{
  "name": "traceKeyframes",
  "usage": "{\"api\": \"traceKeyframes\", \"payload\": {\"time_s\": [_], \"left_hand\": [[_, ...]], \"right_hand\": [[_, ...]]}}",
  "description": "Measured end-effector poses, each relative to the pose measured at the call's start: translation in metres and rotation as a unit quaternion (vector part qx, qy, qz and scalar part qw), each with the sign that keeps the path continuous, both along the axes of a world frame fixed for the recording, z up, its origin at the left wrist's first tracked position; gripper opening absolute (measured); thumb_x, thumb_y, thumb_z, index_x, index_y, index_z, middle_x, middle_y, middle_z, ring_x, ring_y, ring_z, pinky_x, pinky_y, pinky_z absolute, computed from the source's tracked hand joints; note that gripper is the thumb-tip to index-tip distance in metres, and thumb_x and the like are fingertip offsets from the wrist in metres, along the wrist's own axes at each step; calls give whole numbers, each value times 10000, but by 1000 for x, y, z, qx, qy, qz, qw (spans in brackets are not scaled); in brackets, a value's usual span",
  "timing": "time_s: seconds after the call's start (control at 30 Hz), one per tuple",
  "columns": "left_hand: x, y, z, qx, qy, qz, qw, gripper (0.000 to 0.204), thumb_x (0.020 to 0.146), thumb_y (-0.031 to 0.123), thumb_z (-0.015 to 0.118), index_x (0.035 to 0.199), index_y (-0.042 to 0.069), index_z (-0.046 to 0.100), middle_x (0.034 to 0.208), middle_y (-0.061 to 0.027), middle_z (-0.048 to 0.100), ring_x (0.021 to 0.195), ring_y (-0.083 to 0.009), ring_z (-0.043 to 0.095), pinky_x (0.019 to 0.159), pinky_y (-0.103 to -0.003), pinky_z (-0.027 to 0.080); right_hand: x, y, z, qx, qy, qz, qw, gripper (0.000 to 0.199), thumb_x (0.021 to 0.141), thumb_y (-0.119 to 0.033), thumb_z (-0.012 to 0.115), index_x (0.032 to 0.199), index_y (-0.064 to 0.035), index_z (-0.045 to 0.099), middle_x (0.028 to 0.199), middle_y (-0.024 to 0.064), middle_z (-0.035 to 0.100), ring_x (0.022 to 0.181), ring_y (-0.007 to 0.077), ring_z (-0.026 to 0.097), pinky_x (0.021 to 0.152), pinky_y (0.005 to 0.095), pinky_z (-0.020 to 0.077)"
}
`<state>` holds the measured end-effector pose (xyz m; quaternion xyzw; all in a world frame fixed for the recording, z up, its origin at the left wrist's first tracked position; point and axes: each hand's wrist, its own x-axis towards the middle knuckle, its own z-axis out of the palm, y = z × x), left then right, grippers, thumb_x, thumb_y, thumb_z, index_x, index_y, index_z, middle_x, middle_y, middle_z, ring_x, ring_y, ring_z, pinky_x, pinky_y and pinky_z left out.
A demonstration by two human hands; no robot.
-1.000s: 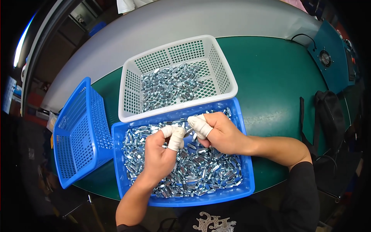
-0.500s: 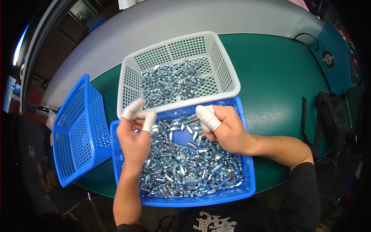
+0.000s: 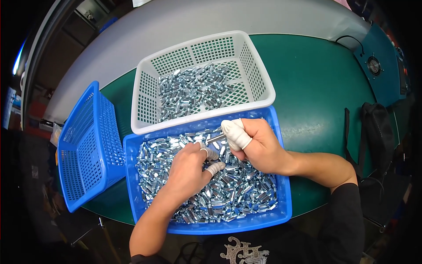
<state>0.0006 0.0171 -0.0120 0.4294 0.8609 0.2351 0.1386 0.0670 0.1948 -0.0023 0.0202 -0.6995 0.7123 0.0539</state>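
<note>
My right hand [image 3: 266, 147], white finger cots on its fingers, is closed round a silver metal rod [image 3: 216, 138] whose end sticks out toward the left. It hovers over the right side of a solid blue tub [image 3: 287, 193]. Many small shiny hexagonal metal pieces [image 3: 233, 193] fill that tub. Low over these pieces is my left hand [image 3: 189, 169], also in finger cots. Its thumb and forefinger are spread, with no piece visible between them. More such pieces [image 3: 189, 94] lie in a white mesh basket [image 3: 206, 113] just behind the tub.
At the left, a blue mesh basket [image 3: 81, 163] stands tilted beside the tub. The green tabletop [image 3: 316, 97] stretches to the right. A black bag with straps [image 3: 376, 136] and a teal machine with a fan [image 3: 378, 61] stand at the right edge. A grey panel [image 3: 299, 17] curves along the back.
My left hand has come down and to the right, from near the white basket's front rim to the pieces in the blue tub. My right hand has stayed almost still, holding the rod.
</note>
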Motion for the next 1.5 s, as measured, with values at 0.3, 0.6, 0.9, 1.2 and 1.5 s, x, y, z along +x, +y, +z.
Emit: {"api": "traceKeyframes", "payload": {"time_s": [0.3, 0.6, 0.9, 1.2, 1.5], "left_hand": [[0, 5, 9, 20, -55, 9, 998, 211, 666, 143, 764, 775, 23, 628, 745, -116, 613, 748, -278, 564, 687, -364, 444], [-3, -2, 22, 337, -337, 119, 871, 273, 848, -24, 571, 1103, 2, 479, 964, -96, 626, 912, -139, 597, 812, -266, 455], [4, -1, 25, 390, -399, 158, 814, 267, 876, 31, 580, 1132, -40, 547, 1020, -136, 643, 960, -208, 626, 802, -318, 524], [0, -8, 22, 398, -358, 109, 838, 193, 826, -24, 626, 1012, -15, 575, 964, -108, 627, 853, -190, 643, 782, -301, 518], [10, -5, 14, 406, -284, 112, 861, 175, 822, -92, 585, 978, -16, 560, 951, -101, 609, 842, -186, 639, 790, -299, 508]], "right_hand": [[0, 1, 3, 0, -2, -2, 1000, 397, 986, -240, 419, 640, -49, 461, 544, -15, 448, 486, 46, 385, 454, 228, 329], [0, 2, 2, -36, -10, -7, 999, 390, 984, -229, 421, 637, -58, 467, 544, -18, 450, 487, 47, 396, 458, 222, 336], [-1, 3, 0, -28, -15, 7, 999, 390, 987, -243, 415, 650, -55, 474, 548, -18, 454, 494, 46, 403, 468, 221, 344], [-3, 3, 1, 9, -34, 37, 999, 426, 991, -247, 389, 615, -57, 453, 535, -6, 459, 499, 64, 415, 500, 241, 372], [-2, 5, 4, 2, -56, 57, 997, 467, 989, -262, 395, 575, -57, 462, 513, -7, 461, 488, 64, 411, 488, 242, 364]]}}
